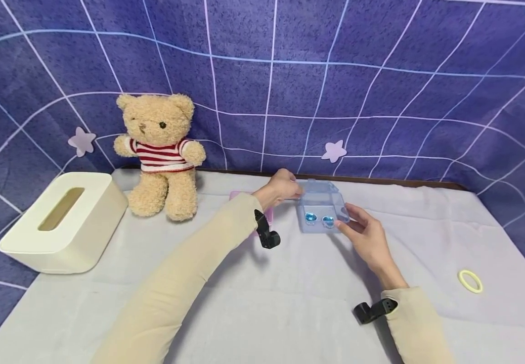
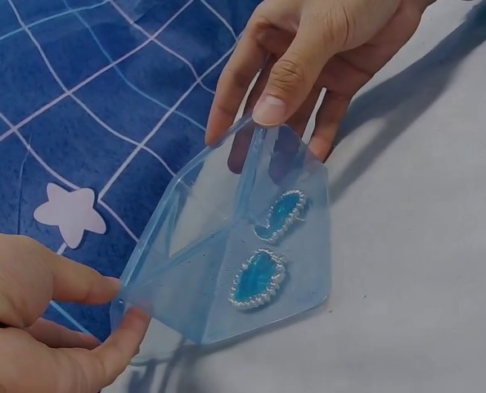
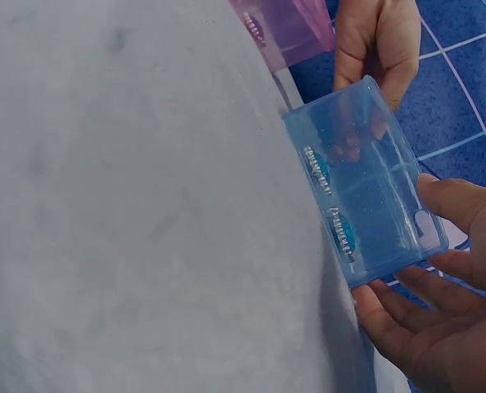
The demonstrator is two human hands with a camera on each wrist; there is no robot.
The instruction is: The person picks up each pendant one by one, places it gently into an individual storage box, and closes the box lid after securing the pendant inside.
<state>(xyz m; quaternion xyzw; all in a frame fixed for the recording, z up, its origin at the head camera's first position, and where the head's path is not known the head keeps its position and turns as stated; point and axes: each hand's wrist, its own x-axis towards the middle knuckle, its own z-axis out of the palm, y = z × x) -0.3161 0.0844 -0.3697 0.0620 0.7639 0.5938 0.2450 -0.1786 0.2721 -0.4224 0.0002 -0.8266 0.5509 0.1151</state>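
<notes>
Both hands hold a see-through blue plastic box near the back of the table, one at each side. The thumb and fingers of the left hand pinch its left side. On the opposite side, the right hand grips the edge, thumb toward the front. Its clear lid stands raised at an angle. Two blue gem pieces with pale beaded rims, one beside the other, show at the box's front part. A pink translucent box lies left of it, partly covered by the left forearm in the head view.
A teddy bear in a striped shirt sits at the back left. Next to it stands a cream tissue box. A pale yellow ring lies at the right. Behind the table hangs a blue gridded cloth.
</notes>
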